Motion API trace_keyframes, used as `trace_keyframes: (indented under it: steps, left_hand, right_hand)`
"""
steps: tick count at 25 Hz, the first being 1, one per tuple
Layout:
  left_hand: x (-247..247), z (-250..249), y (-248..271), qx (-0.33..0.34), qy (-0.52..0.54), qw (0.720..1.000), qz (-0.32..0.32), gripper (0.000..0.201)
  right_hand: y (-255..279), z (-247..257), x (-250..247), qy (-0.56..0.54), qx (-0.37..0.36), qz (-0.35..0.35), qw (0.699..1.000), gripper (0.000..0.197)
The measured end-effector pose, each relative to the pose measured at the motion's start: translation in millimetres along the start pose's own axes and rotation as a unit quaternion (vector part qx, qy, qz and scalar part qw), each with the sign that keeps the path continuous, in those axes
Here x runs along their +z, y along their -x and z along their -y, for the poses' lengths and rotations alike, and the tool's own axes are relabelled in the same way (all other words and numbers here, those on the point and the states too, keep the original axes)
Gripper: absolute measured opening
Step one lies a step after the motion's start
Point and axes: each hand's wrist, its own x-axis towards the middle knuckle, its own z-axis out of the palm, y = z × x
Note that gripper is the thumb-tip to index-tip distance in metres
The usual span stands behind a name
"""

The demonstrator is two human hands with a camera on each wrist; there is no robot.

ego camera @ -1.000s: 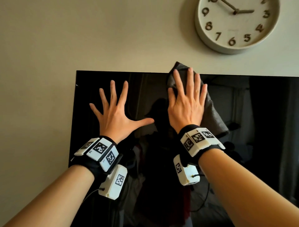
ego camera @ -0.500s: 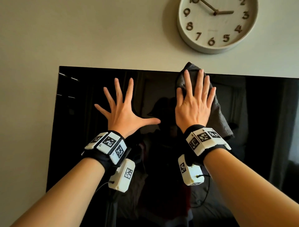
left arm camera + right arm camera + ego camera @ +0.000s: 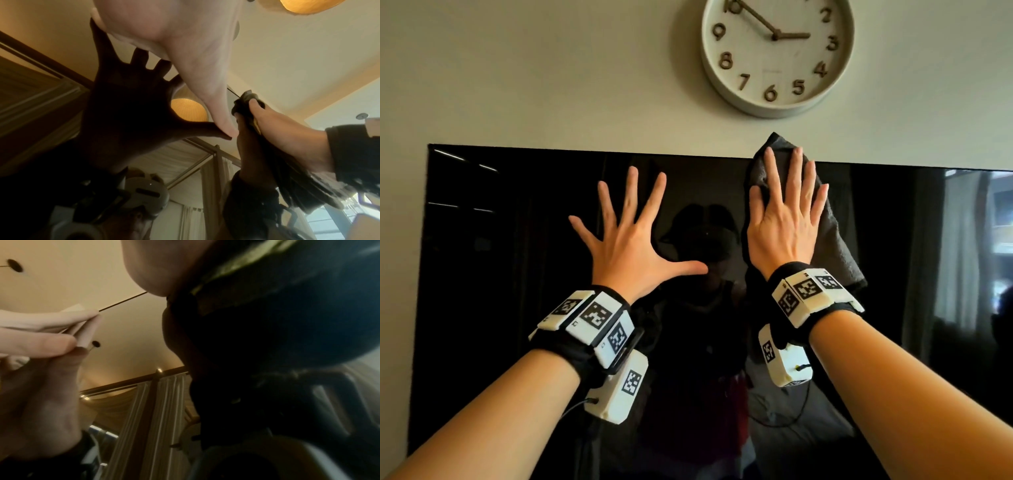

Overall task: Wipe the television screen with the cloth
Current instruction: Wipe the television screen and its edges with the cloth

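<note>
A black television screen (image 3: 517, 274) hangs on the wall and fills the lower head view. A dark grey cloth (image 3: 835, 240) lies flat against its upper edge, one corner poking above the frame. My right hand (image 3: 784, 219) presses the cloth to the glass with straight, nearly closed fingers. My left hand (image 3: 633, 233) rests flat on the bare screen to the left, fingers spread wide. In the left wrist view the left hand (image 3: 195, 65) meets its dark reflection, and the right hand (image 3: 287, 126) lies on the cloth (image 3: 244, 100). The right wrist view shows the cloth (image 3: 287, 337) close up.
A round pale wall clock (image 3: 777, 51) hangs just above the screen's top edge, over my right hand. Pale bare wall (image 3: 517, 68) surrounds the television on the left and top. The glass reflects a room with curtains (image 3: 962, 257) on the right.
Both hands have slid to the right along the top of the screen, the right one carrying the cloth under its palm. The head view has shifted, showing more of the screen's left part.
</note>
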Motion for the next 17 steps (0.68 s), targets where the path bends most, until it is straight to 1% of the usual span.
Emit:
trace_keyframes:
  steps: [3,4,5,8,10,14,15,17]
  left_hand:
    - [-1,0,0,-0.006,0.000,1.000,-0.001,0.138]
    - [-1,-1,1,-0.009,-0.001,1.000,0.000,0.138]
    - [0,-1,1,-0.010,-0.001,1.000,0.002,0.137]
    - [-1,-3,0,-0.011,-0.002,1.000,0.009,0.137]
    - [-3,-4,1,-0.018,-0.011,1.000,0.015,0.137]
    - [-5,-6,0,-0.029,-0.017,0.999,0.032,0.138]
    - [-6,-7,1,-0.033,-0.021,0.999,0.037,0.138]
    - [-8,-7,0,-0.040,-0.024,0.998,0.043,0.138]
  right_hand:
    - [2,15,4,0.003,-0.100,0.039,0.994,0.056]
    - [2,14,4,0.002,-0.114,0.047,0.992,0.056]
    - [0,8,3,-0.001,-0.111,0.044,0.993,0.055]
    - [-1,-29,-10,-0.010,-0.060,0.016,0.998,0.057]
    - [-2,-43,-19,-0.026,-0.043,0.026,0.998,0.060]
    - [-4,-22,-14,-0.041,-0.062,0.054,0.996,0.056]
    - [-4,-22,-13,-0.039,-0.073,0.057,0.995,0.054]
    - [-5,-41,-15,-0.029,-0.094,0.046,0.994,0.052]
